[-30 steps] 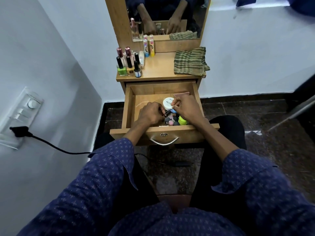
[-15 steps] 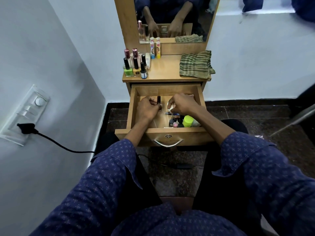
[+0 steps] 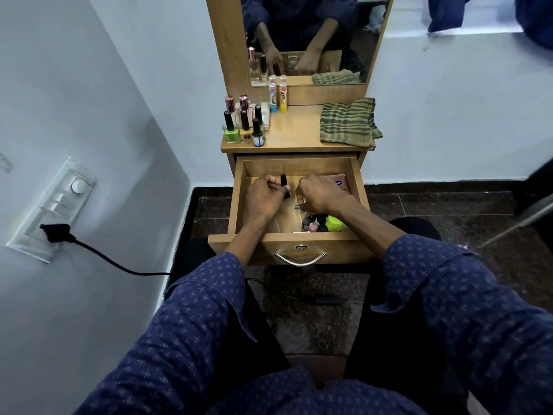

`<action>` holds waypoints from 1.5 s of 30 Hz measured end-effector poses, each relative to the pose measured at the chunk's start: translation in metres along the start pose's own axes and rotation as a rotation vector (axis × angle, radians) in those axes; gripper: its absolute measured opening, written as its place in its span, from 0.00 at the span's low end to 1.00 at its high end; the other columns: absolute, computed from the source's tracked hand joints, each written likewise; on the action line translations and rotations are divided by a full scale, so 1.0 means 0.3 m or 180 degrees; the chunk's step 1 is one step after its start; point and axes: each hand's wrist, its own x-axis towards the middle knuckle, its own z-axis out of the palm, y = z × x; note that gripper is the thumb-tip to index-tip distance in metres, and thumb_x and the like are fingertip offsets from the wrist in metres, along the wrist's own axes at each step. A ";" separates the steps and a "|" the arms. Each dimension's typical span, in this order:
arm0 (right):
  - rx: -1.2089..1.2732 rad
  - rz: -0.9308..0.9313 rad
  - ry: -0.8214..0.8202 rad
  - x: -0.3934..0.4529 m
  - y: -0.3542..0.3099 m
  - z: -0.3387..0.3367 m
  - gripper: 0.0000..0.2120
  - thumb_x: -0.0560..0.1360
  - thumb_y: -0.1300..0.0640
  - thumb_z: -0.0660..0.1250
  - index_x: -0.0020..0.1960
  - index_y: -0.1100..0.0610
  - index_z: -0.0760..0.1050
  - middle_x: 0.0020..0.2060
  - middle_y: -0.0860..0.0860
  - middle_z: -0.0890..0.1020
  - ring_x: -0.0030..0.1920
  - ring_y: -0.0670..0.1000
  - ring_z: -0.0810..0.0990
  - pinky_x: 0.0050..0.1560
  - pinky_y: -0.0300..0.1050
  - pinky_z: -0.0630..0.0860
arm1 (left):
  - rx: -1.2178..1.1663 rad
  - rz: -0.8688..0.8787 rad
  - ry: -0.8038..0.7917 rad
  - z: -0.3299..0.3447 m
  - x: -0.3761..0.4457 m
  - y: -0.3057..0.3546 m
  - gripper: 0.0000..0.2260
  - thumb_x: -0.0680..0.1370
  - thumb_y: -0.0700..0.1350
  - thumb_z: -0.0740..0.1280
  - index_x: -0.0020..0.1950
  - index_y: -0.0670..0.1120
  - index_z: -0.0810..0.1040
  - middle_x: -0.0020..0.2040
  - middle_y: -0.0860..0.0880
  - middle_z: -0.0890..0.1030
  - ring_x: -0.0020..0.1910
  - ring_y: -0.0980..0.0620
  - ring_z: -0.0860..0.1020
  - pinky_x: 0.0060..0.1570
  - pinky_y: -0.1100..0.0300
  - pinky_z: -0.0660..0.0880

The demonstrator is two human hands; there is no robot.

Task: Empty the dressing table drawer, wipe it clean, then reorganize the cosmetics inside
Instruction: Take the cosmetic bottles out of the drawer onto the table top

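The drawer stands pulled out at the centre of the frame, and both hands are inside it. The left hand holds a small dark-capped bottle upright, its fingers curled round the lower part; the right hand is bunched over something small, though whether it actually pinches anything cannot be told. A cluster of small cosmetics with a lime-green cap sits in the drawer's lower right corner, and a flat packet lies at the back right. This looks like the emptying step, and it would go best by lifting each bottle straight up, cap uppermost, clear of the drawer's side walls before carrying it back to the bench. Room there is open in the middle, between the row of bottles at the upper left and the striped cloth at the right; the standing bottles near the bench's front edge could be knocked over by a careless sleeve.
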 end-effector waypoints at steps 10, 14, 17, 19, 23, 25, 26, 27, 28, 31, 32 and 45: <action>0.0892 0.0110 0.0424 -0.043 0.113 -0.045 0.01 0.80 0.55 0.69 0.50 0.49 0.79 0.49 0.48 0.83 0.48 0.53 0.82 0.46 0.52 0.77 | -0.0057 0.0317 0.0054 0.015 -0.012 0.037 0.06 0.76 0.45 0.77 0.51 0.46 0.84 0.44 0.51 0.85 0.46 0.52 0.84 0.50 0.53 0.83; 0.1879 0.0198 0.0600 -0.039 0.144 -0.049 0.01 0.80 0.56 0.72 0.51 0.51 0.81 0.45 0.41 0.84 0.46 0.45 0.83 0.52 0.54 0.82 | 0.0092 0.0619 0.0031 0.013 -0.022 0.065 0.07 0.77 0.44 0.76 0.54 0.48 0.83 0.45 0.53 0.84 0.46 0.54 0.83 0.51 0.52 0.83; 0.2276 0.0221 0.0925 -0.037 0.145 -0.075 0.02 0.79 0.57 0.73 0.51 0.54 0.81 0.43 0.43 0.83 0.44 0.44 0.82 0.50 0.50 0.81 | 0.0444 0.1016 -0.0126 -0.005 -0.021 0.098 0.10 0.78 0.42 0.75 0.58 0.49 0.82 0.47 0.54 0.84 0.46 0.58 0.82 0.48 0.58 0.82; 0.2347 0.0133 0.1120 -0.027 0.144 -0.098 0.02 0.79 0.58 0.73 0.51 0.54 0.81 0.46 0.48 0.84 0.46 0.48 0.82 0.49 0.48 0.79 | 0.0717 0.1288 -0.0283 -0.022 -0.005 0.131 0.10 0.77 0.42 0.75 0.57 0.48 0.82 0.47 0.54 0.83 0.46 0.58 0.82 0.47 0.58 0.81; 0.2585 0.0070 0.1417 0.016 0.141 -0.145 0.04 0.78 0.59 0.73 0.51 0.57 0.81 0.47 0.52 0.85 0.46 0.52 0.84 0.46 0.50 0.83 | 0.1242 0.1620 -0.0471 -0.069 0.071 0.233 0.08 0.75 0.43 0.76 0.53 0.48 0.83 0.45 0.54 0.84 0.43 0.57 0.82 0.46 0.50 0.83; 0.2641 0.0176 0.1575 0.050 0.139 -0.175 0.04 0.78 0.60 0.74 0.52 0.58 0.82 0.46 0.51 0.84 0.45 0.52 0.84 0.47 0.54 0.84 | 0.1376 0.1679 -0.0461 -0.100 0.119 0.295 0.08 0.74 0.42 0.76 0.52 0.49 0.83 0.43 0.54 0.84 0.42 0.56 0.82 0.46 0.50 0.83; 0.2700 0.0218 0.1622 0.068 0.137 -0.192 0.04 0.78 0.60 0.74 0.52 0.58 0.82 0.46 0.50 0.83 0.45 0.53 0.85 0.47 0.56 0.85 | 0.1425 0.1706 -0.0438 -0.115 0.145 0.324 0.08 0.74 0.42 0.77 0.51 0.49 0.84 0.43 0.54 0.84 0.41 0.57 0.82 0.46 0.50 0.83; 0.2754 0.0238 0.1667 0.088 0.134 -0.208 0.04 0.77 0.59 0.74 0.51 0.57 0.82 0.45 0.50 0.83 0.45 0.54 0.85 0.47 0.58 0.85 | 0.1468 0.1732 -0.0406 -0.131 0.171 0.353 0.08 0.73 0.42 0.77 0.50 0.49 0.84 0.42 0.54 0.84 0.41 0.56 0.82 0.46 0.50 0.83; 0.2769 0.0268 0.1727 0.110 0.131 -0.224 0.04 0.77 0.59 0.75 0.50 0.55 0.81 0.45 0.50 0.83 0.44 0.55 0.85 0.48 0.60 0.85 | 0.1510 0.1753 -0.0375 -0.145 0.196 0.379 0.08 0.72 0.42 0.77 0.49 0.49 0.84 0.42 0.54 0.84 0.41 0.56 0.83 0.46 0.50 0.83; 0.2762 0.0395 0.1882 0.178 0.121 -0.276 0.04 0.76 0.58 0.75 0.48 0.52 0.80 0.43 0.50 0.84 0.42 0.55 0.85 0.47 0.61 0.84 | 0.1664 0.1791 -0.0282 -0.178 0.270 0.450 0.09 0.71 0.42 0.78 0.49 0.48 0.84 0.42 0.53 0.85 0.41 0.55 0.83 0.45 0.50 0.84; 0.2776 0.0454 0.1910 0.201 0.117 -0.291 0.04 0.76 0.58 0.75 0.48 0.51 0.80 0.42 0.50 0.84 0.42 0.55 0.86 0.48 0.61 0.84 | 0.1738 0.1809 -0.0238 -0.186 0.293 0.471 0.08 0.71 0.42 0.78 0.49 0.48 0.85 0.42 0.52 0.85 0.41 0.54 0.83 0.45 0.51 0.84; 0.2541 0.0668 0.2101 0.437 0.106 -0.386 0.02 0.77 0.64 0.73 0.47 0.60 0.81 0.33 0.48 0.80 0.33 0.39 0.75 0.33 0.31 0.68 | 0.2289 0.1262 -0.0101 -0.183 0.567 0.497 0.05 0.72 0.41 0.78 0.38 0.49 0.86 0.36 0.56 0.83 0.42 0.52 0.81 0.55 0.40 0.79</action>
